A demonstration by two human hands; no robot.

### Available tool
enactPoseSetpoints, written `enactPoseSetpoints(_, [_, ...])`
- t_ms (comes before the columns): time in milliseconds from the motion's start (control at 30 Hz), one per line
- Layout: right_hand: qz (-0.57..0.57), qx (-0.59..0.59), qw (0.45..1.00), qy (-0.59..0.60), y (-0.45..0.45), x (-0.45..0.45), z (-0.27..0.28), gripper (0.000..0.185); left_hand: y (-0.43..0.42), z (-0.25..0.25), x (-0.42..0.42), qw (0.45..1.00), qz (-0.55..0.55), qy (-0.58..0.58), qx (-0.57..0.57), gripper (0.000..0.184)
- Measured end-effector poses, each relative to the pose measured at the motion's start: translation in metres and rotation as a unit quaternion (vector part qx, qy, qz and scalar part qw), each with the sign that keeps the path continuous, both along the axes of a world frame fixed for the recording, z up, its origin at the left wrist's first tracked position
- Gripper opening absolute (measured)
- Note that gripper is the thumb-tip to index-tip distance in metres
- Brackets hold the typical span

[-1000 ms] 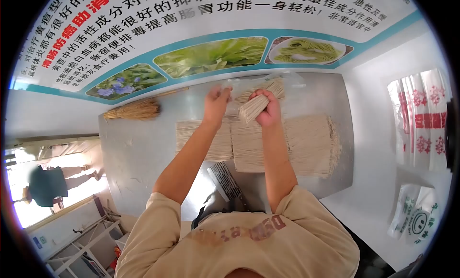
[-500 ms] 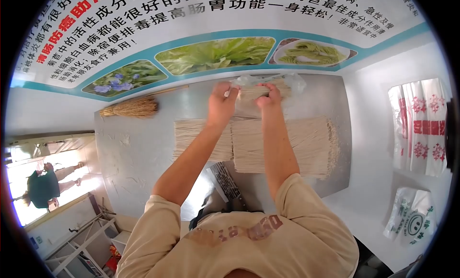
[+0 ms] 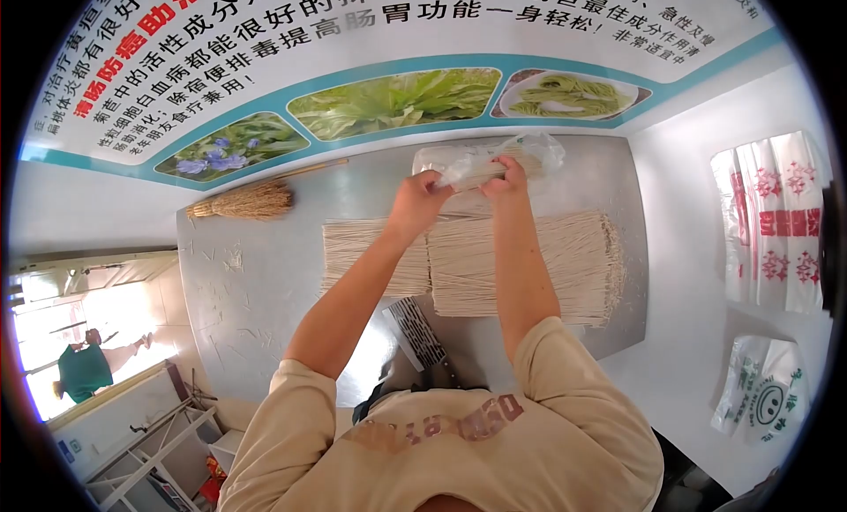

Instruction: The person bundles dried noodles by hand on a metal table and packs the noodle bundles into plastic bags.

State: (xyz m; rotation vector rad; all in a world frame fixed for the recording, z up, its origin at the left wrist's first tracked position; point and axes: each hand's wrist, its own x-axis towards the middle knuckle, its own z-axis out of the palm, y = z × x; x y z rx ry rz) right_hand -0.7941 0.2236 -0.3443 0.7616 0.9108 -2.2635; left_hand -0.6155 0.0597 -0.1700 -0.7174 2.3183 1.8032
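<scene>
Beige strands form the one noodle bundle (image 3: 483,173) I have before me, at the far side of the steel table (image 3: 256,291), partly covered by one clear plastic bag (image 3: 432,158). Of the two hands in my view, the left hand (image 3: 423,199) is at the bag's left part, palm down, its fingers bent and its thumb held toward them as they pinch the plastic. The right hand (image 3: 507,180) holds the bundle farther right, thumb on the near side and index finger bent over the far side; I cannot tell whether its fingertips press plastic or bare strands. Both arms reach far across the table: the left forearm slants inward over the left noodle stack (image 3: 362,256), while the right forearm, steeper, crosses the larger right noodle stack (image 3: 565,265). I count at least these two stacks, side by side. One straw broom (image 3: 251,200) lies at the far left, and one black-and-white patterned item (image 3: 415,331) sits at the near edge. To the right I see two packs: a red-printed bag pack (image 3: 772,221) and, nearer, a green-printed bag pack (image 3: 760,390). Three photos line the lower border of one wall poster (image 3: 265,89). One person in a green top (image 3: 84,371) is off to the left.
</scene>
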Motion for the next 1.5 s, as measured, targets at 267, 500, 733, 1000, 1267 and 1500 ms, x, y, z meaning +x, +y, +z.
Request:
enactPoseSetpoints(267, [-0.065,0.028,0.991,-0.116,0.0,0.002,0.045,0.012,0.012,0.008,-0.013,0.945,0.146,0.132,0.26,0.017])
enactPoseSetpoints(500, [-0.016,0.121,0.991,-0.054,0.002,-0.016,0.039,0.025,0.016,0.006,-0.005,0.967,0.05,0.142,0.204,0.02])
enactPoseSetpoints(733, [0.075,0.211,0.964,0.141,0.008,-0.012,0.011,0.023,0.006,0.001,-0.005,0.957,0.08,0.146,0.239,0.02])
enactPoseSetpoints(1000, [-0.113,-0.058,0.983,-0.136,-0.05,0.028,0.041,0.034,0.018,0.017,-0.015,0.94,0.124,0.157,0.275,0.019])
enactPoseSetpoints(1267, [-0.055,0.05,0.99,0.117,0.014,0.099,0.137,0.06,-0.009,0.035,-0.021,0.906,0.19,0.166,0.339,0.014])
enactPoseSetpoints(1500, [-0.029,0.812,0.426,0.396,0.091,-0.046,0.071,0.049,-0.037,0.027,-0.02,0.921,0.173,0.06,0.345,0.015])
